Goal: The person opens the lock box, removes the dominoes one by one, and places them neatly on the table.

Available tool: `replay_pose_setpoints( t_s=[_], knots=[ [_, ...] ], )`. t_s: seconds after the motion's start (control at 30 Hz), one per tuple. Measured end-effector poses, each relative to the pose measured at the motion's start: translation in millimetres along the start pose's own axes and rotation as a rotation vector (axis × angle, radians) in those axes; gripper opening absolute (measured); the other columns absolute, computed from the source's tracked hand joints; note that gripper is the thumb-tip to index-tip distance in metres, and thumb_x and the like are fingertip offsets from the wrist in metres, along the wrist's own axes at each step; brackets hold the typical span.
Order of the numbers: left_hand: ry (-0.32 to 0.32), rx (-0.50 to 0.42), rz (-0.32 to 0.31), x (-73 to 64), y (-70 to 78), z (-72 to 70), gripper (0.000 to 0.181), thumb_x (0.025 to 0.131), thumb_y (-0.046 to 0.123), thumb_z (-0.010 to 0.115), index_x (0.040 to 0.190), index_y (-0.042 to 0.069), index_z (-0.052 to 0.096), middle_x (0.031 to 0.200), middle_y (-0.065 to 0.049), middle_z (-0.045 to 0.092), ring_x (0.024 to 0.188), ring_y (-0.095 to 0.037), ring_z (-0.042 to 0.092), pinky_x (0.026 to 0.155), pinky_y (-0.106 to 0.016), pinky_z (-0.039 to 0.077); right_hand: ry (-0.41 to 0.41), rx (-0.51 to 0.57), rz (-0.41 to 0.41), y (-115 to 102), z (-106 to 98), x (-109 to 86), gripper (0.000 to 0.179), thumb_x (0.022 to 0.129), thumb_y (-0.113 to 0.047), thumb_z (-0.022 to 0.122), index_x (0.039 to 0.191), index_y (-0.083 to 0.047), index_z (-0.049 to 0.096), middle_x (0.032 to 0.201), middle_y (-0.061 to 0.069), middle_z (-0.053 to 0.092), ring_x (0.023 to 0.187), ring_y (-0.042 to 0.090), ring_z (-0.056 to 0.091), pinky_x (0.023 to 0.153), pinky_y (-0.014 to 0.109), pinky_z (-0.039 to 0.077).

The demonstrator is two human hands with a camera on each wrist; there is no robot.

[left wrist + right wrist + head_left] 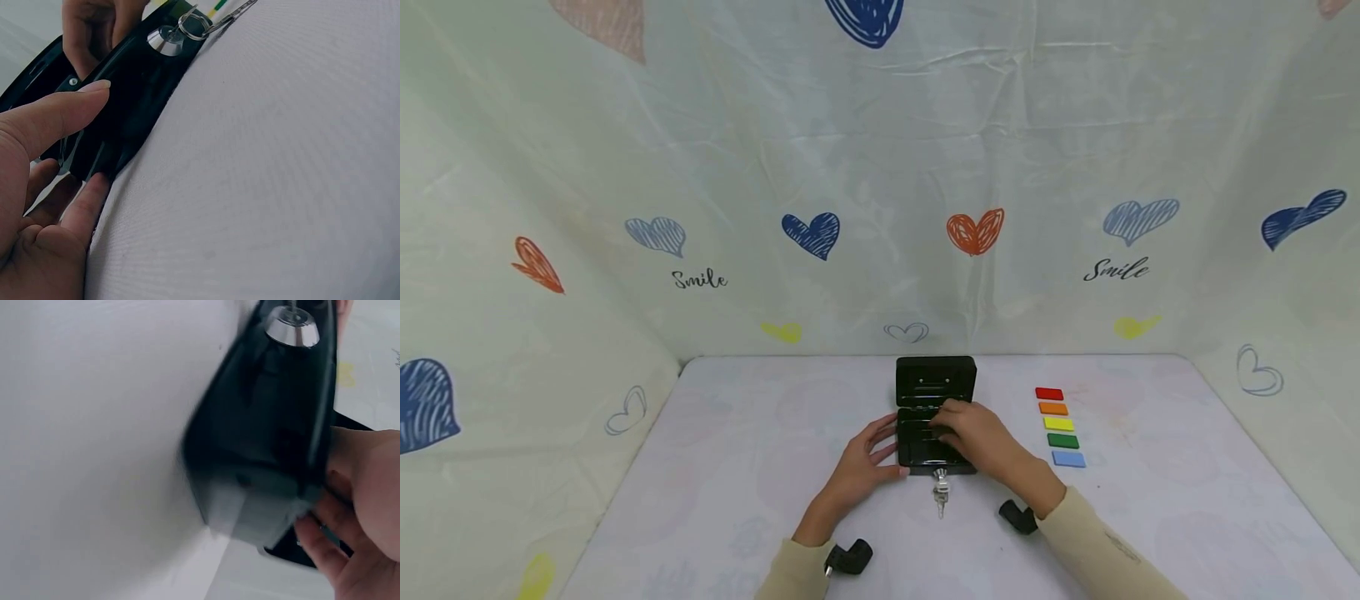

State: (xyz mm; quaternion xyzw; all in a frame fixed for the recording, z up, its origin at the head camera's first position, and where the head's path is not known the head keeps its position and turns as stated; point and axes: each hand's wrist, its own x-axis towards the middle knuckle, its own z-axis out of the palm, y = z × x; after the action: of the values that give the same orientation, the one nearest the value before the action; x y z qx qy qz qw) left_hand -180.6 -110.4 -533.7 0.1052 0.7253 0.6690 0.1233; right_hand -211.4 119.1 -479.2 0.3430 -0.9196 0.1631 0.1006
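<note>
A black cash box (934, 379) lies on the white table with its lid raised toward the back. A key ring with keys (941, 497) hangs from the silver lock (294, 326) on its front. My left hand (863, 468) rests against the box's left side, fingers spread and fairly straight, the thumb touching the front corner. Over the box's inside, my right hand (977, 433) reaches in with bent fingers. Its fingertips are low among the dark compartments, and whether they hold anything there is hidden.
Right of the box, a column of small flat tiles runs from the red tile (1048, 393) through orange, yellow and green to the blue tile (1068, 459). A white curtain with printed hearts (811, 236) stands behind the table. Black wrist mounts (850, 557) sit at both sleeves.
</note>
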Motion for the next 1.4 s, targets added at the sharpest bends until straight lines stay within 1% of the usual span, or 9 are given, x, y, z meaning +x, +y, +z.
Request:
replay_pose_setpoints(
  t_s=[0.2, 0.33, 0.6, 0.8, 0.97, 1.07, 1.13, 1.3, 1.4],
  knots=[
    [0.002, -0.013, -0.008, 0.6, 0.1, 1.0, 0.086, 0.072, 0.001, 0.078, 0.142, 0.023, 0.035, 0.142, -0.010, 0.036, 0.125, -0.031, 0.042, 0.092, -0.029, 0.048, 0.080, 0.025, 0.000, 6.2, -15.2, -13.5, 0.030, 0.076, -0.013, 0.077, 0.104, -0.019, 0.069, 0.097, -0.011, 0.058, 0.089, 0.007, 0.055, 0.084, 0.027, 0.052],
    [-0.002, -0.024, -0.001, 0.5, -0.2, 1.0, 0.087, 0.071, -0.002, 0.077, 0.143, 0.020, 0.033, 0.143, -0.012, 0.035, 0.126, -0.034, 0.041, 0.092, -0.032, 0.048, 0.127, 0.029, 0.003, 13.6, -24.7, -26.4, 0.034, 0.073, -0.011, 0.079, 0.104, -0.017, 0.069, 0.097, -0.011, 0.059, 0.089, 0.007, 0.055, 0.080, 0.026, 0.053],
    [0.004, -0.016, 0.005, -1.3, 2.0, 1.2, 0.085, 0.071, 0.000, 0.078, 0.142, 0.023, 0.035, 0.142, -0.009, 0.037, 0.126, -0.031, 0.042, 0.091, -0.028, 0.049, 0.199, 0.038, 0.008, 28.8, -39.2, -56.1, 0.037, 0.066, -0.005, 0.082, 0.100, -0.013, 0.070, 0.091, -0.011, 0.060, 0.084, 0.006, 0.056, 0.073, 0.025, 0.054],
    [-0.001, -0.010, 0.005, -0.8, 2.0, 1.2, 0.085, 0.072, 0.000, 0.077, 0.142, 0.023, 0.035, 0.142, -0.009, 0.037, 0.126, -0.031, 0.042, 0.091, -0.027, 0.048, 0.232, 0.022, -0.002, 43.7, -41.7, -81.4, 0.039, 0.062, -0.001, 0.083, 0.097, -0.014, 0.070, 0.092, -0.013, 0.059, 0.083, 0.005, 0.055, 0.071, 0.024, 0.053],
    [-0.016, -0.027, 0.015, -2.8, 8.4, 1.1, 0.086, 0.071, -0.003, 0.076, 0.143, 0.015, 0.033, 0.142, -0.014, 0.036, 0.125, -0.034, 0.041, 0.091, -0.029, 0.048, 0.231, 0.017, 0.008, 54.5, -41.8, -100.9, 0.041, 0.060, -0.001, 0.084, 0.096, -0.014, 0.070, 0.093, -0.014, 0.060, 0.081, 0.005, 0.055, 0.068, 0.025, 0.053],
    [-0.019, -0.033, 0.026, -5.0, 12.4, 1.1, 0.086, 0.071, -0.003, 0.076, 0.143, 0.013, 0.033, 0.142, -0.015, 0.036, 0.125, -0.035, 0.041, 0.091, -0.029, 0.048, 0.216, 0.002, 0.030, 59.8, -42.4, -111.6, 0.040, 0.060, -0.002, 0.084, 0.096, -0.015, 0.070, 0.093, -0.015, 0.059, 0.081, 0.004, 0.055, 0.068, 0.026, 0.053],
    [-0.018, -0.030, 0.036, -5.1, 11.3, 1.1, 0.085, 0.071, -0.002, 0.076, 0.143, 0.014, 0.033, 0.142, -0.015, 0.036, 0.125, -0.034, 0.041, 0.091, -0.029, 0.048, 0.207, -0.010, 0.042, 63.6, -42.7, -118.8, 0.040, 0.060, -0.003, 0.084, 0.095, -0.016, 0.070, 0.093, -0.015, 0.059, 0.080, 0.004, 0.054, 0.068, 0.025, 0.052],
    [-0.009, -0.012, 0.040, -0.1, 0.9, 0.5, 0.085, 0.071, -0.001, 0.077, 0.143, 0.019, 0.035, 0.143, -0.010, 0.036, 0.127, -0.029, 0.041, 0.093, -0.027, 0.046, 0.187, -0.022, 0.053, 71.7, -42.9, -134.4, 0.039, 0.060, -0.005, 0.084, 0.094, -0.018, 0.070, 0.094, -0.017, 0.058, 0.081, 0.003, 0.055, 0.069, 0.020, 0.050],
    [-0.007, -0.006, 0.037, 1.9, -1.3, 0.3, 0.086, 0.071, -0.001, 0.077, 0.143, 0.020, 0.035, 0.143, -0.009, 0.036, 0.127, -0.029, 0.040, 0.094, -0.027, 0.046, 0.144, -0.029, 0.085, 74.5, -43.1, -140.5, 0.037, 0.062, -0.007, 0.084, 0.094, -0.020, 0.070, 0.095, -0.019, 0.058, 0.085, 0.002, 0.057, 0.073, 0.021, 0.052]
  ],
)
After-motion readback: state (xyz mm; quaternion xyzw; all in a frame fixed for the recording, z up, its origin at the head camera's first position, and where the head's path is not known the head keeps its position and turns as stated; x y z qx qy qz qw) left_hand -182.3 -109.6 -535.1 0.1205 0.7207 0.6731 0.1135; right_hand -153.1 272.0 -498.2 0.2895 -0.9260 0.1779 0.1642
